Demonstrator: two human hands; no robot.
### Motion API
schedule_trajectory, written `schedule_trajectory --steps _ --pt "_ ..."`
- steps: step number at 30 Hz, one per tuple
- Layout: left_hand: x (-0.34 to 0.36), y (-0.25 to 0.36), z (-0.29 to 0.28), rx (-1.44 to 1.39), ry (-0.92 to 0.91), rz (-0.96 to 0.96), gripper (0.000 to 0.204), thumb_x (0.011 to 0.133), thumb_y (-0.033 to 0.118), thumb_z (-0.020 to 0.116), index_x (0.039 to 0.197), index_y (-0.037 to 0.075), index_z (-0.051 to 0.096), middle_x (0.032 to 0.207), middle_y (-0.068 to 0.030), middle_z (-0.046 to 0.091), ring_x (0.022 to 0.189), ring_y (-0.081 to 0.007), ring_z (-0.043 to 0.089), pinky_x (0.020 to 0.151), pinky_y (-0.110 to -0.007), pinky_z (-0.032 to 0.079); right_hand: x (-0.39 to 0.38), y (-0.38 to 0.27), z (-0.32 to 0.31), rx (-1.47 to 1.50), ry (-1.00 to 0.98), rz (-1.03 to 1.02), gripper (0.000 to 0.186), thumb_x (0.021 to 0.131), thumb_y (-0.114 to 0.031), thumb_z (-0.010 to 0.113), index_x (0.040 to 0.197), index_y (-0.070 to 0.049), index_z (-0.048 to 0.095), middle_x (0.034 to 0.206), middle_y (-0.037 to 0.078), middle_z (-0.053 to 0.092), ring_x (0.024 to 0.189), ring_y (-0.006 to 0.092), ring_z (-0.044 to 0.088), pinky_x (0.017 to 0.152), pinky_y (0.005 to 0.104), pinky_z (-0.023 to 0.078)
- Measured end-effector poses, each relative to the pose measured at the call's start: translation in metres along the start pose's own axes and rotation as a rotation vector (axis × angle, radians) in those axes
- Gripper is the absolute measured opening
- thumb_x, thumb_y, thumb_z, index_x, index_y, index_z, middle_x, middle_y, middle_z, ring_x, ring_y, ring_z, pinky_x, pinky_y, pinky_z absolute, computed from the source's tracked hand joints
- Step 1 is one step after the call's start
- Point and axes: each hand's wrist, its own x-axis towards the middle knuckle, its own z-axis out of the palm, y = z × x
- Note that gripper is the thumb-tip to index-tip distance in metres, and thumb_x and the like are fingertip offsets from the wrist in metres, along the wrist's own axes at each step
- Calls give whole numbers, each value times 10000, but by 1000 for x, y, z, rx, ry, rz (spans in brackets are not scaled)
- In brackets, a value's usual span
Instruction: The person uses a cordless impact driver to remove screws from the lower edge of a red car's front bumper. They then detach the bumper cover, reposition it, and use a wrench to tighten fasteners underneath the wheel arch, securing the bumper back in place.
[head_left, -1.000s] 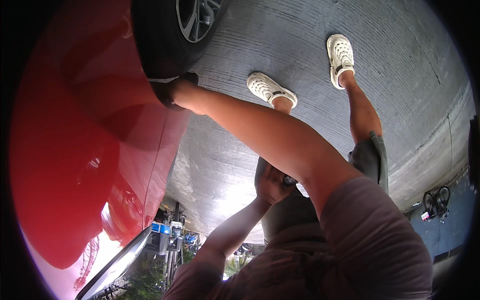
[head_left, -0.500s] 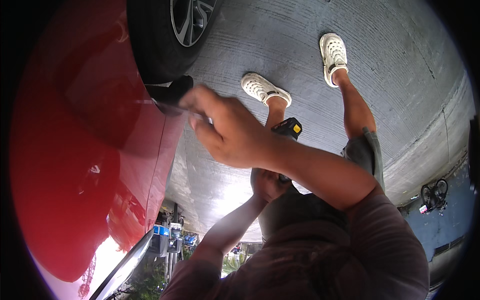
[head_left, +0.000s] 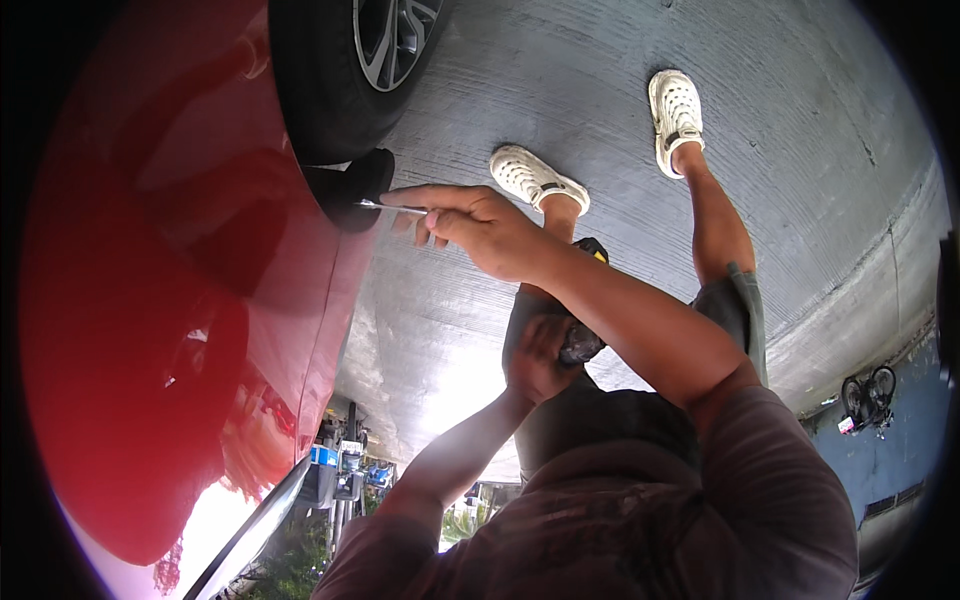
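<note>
The right hand (head_left: 480,228) pinches a slim metal rod (head_left: 402,208) between thumb and fingers, its tip toward nine o'clock over the black mud flap (head_left: 374,182); contact is unclear. At its five o'clock, the left hand (head_left: 538,365) grips a partly hidden cordless drill (head_left: 582,344). A sideways slip could scratch the red car body (head_left: 190,270).
</note>
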Motion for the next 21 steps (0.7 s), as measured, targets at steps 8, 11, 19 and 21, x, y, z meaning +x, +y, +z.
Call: schedule_trajectory --steps 8,11,19,21 --pt "-9 -11 13 38 35 48 761 701 297 985 1369 66 704 1360 -155 723 1363 -407 629 1128 -491 557 9 14 32 -429 188 -171 595 985 88 555 1557 -72 589 1265 172 724 1038 273 735 934 358 595" --pt "-9 -8 14 53 35 28 704 725 329 974 1333 75 727 1352 -142 734 1337 -391 650 1124 -496 550 14 22 36 -476 260 -159 592 979 69 605 1544 -110 593 1257 175 723 1048 297 759 925 375 623" --pt "-15 -16 26 46 64 49 588 792 328 912 1317 119 751 1306 -110 765 1214 -349 715 1050 -498 549 20 25 54 -444 180 -143 574 982 60 630 1526 -112 570 1370 177 729 1115 323 790 957 415 655" --pt "-16 -14 25 48 47 38 579 796 325 905 1315 122 752 1311 -111 762 1221 -351 711 1062 -501 542 21 29 55 -353 167 -125 577 974 79 604 1522 -97 562 1379 186 725 1133 331 787 967 422 653"
